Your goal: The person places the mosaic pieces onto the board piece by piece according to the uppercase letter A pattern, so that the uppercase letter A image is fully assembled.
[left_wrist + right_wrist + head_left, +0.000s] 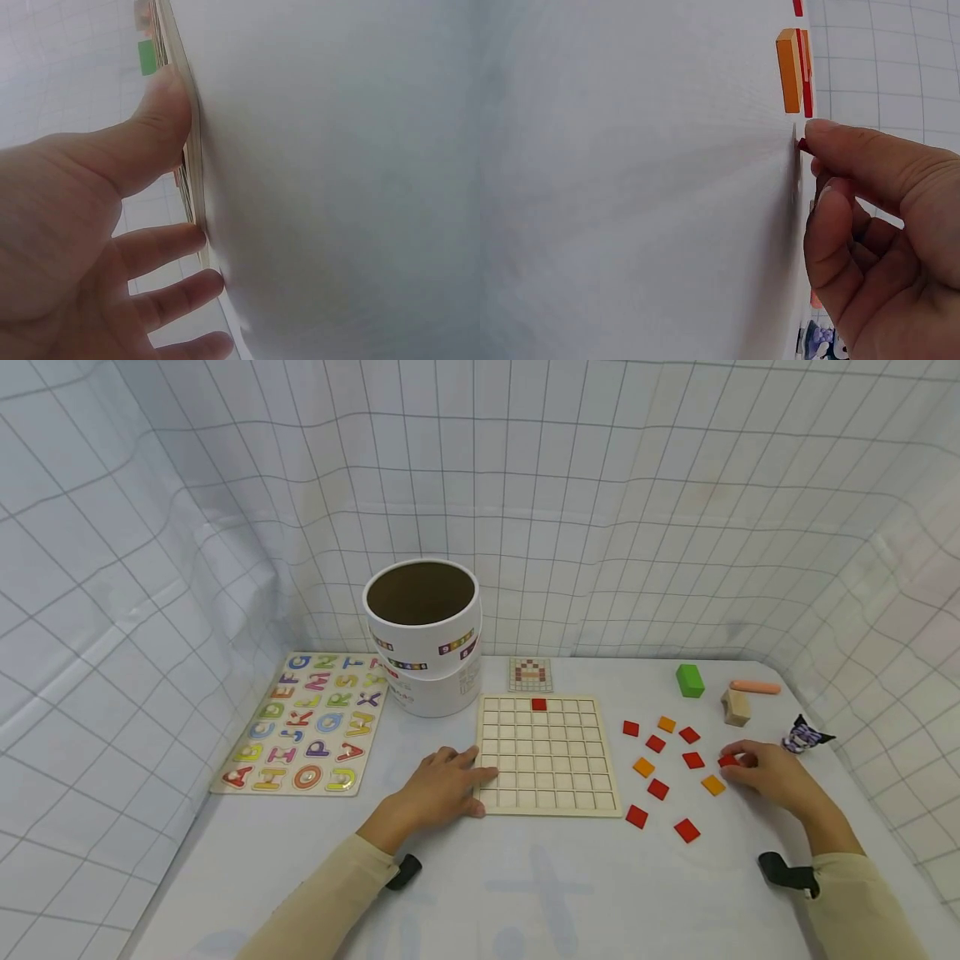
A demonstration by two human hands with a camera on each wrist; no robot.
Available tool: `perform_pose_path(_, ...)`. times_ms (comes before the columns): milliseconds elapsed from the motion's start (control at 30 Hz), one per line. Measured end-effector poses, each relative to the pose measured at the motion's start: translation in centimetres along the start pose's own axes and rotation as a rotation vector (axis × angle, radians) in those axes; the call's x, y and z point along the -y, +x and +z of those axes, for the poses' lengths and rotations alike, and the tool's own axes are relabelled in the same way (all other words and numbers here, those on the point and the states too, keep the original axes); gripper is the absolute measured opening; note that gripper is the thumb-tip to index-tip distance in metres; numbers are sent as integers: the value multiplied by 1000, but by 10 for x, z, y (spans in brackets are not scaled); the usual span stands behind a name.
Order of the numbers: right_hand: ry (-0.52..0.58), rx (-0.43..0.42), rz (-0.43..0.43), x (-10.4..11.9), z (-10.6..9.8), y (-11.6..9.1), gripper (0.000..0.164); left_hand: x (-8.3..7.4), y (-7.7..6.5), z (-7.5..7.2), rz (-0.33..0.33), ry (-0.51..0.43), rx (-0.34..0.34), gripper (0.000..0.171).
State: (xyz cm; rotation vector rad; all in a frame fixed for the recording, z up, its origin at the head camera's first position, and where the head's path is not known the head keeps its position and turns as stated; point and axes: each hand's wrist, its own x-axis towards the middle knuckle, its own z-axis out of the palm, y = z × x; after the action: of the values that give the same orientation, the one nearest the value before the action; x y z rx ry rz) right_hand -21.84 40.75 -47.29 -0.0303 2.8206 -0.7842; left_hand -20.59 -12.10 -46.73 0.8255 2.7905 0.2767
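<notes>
A wooden grid board [549,764] lies mid-table with one red square tile [538,704] in its top row. My left hand [442,787] rests at the board's left edge, fingers spread and fairly straight; in the left wrist view the thumb [166,112] touches the board's side. Off to the right, my right hand [776,777] pinches a red square tile [803,145] between thumb and fingers, low over the table. Loose red tiles [657,789] and orange tiles [713,785] lie between the board and this hand.
Behind the board is a small pattern card [529,675]. A white bucket [423,689] and an alphabet puzzle board [300,727] stand to the left. At the right are a green block [690,681], a wooden block [736,707], an orange stick [755,687] and a purple-and-white wrapped piece [804,737].
</notes>
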Motion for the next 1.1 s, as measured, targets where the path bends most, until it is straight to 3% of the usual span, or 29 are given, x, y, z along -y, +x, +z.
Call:
perform_pose_path(200,65,-38,6,-1,-3,1,51,0,0,1,-2,8,3,62)
perform_pose_path(467,370,-124,-18,9,-8,4,63,-1,-1,0,0,10,-2,62)
perform_pose_path(733,620,-210,-15,29,-3,14,57,-1,-1,2,-1,13,-6,63)
perform_pose_path(933,835,-151,-72,54,6,27,46,-2,-1,1,4,15,-8,63)
perform_pose_path(1100,811,-89,-67,84,18,47,53,-1,-1,0,3,26,-16,63)
